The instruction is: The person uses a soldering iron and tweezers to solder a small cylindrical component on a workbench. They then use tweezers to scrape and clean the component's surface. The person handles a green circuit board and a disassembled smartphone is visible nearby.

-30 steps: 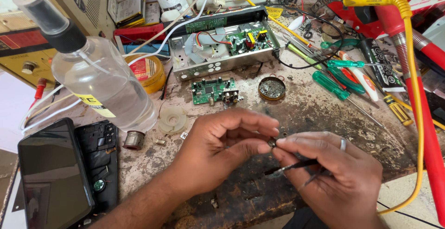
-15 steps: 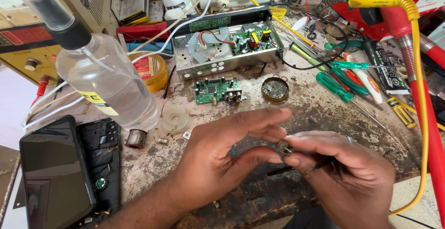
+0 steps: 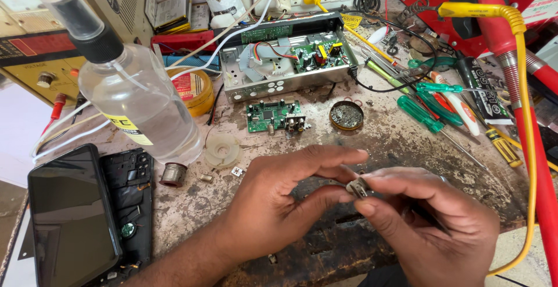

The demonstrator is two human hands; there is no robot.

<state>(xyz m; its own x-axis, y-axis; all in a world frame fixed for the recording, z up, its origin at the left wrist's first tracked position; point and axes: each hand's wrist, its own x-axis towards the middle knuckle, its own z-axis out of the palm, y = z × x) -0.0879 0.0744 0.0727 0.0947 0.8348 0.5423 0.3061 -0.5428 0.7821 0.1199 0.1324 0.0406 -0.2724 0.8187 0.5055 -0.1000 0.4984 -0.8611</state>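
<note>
My left hand (image 3: pixel 279 205) and my right hand (image 3: pixel 430 223) meet low over the worn workbench (image 3: pixel 401 142). Between their fingertips sits a small grey metal part (image 3: pixel 358 187), pinched by thumb and finger of each hand. A thin dark tool runs under my right palm, mostly hidden. Beyond the hands lie a small green circuit board (image 3: pixel 273 116) and an open metal chassis (image 3: pixel 285 60) with a board and wires inside.
A clear spray bottle (image 3: pixel 131 92) stands at left beside a dark phone (image 3: pixel 70 217) and an opened phone back (image 3: pixel 131 197). A solder tin (image 3: pixel 347 115), green screwdrivers (image 3: pixel 427 104), a yellow tape roll (image 3: pixel 192 89) and a red-and-yellow cable (image 3: pixel 526 118) crowd the right.
My right hand has turned so the dark tool slipped under the palm. Both hands shifted slightly right, and the small metal part now shows between the fingertips.
</note>
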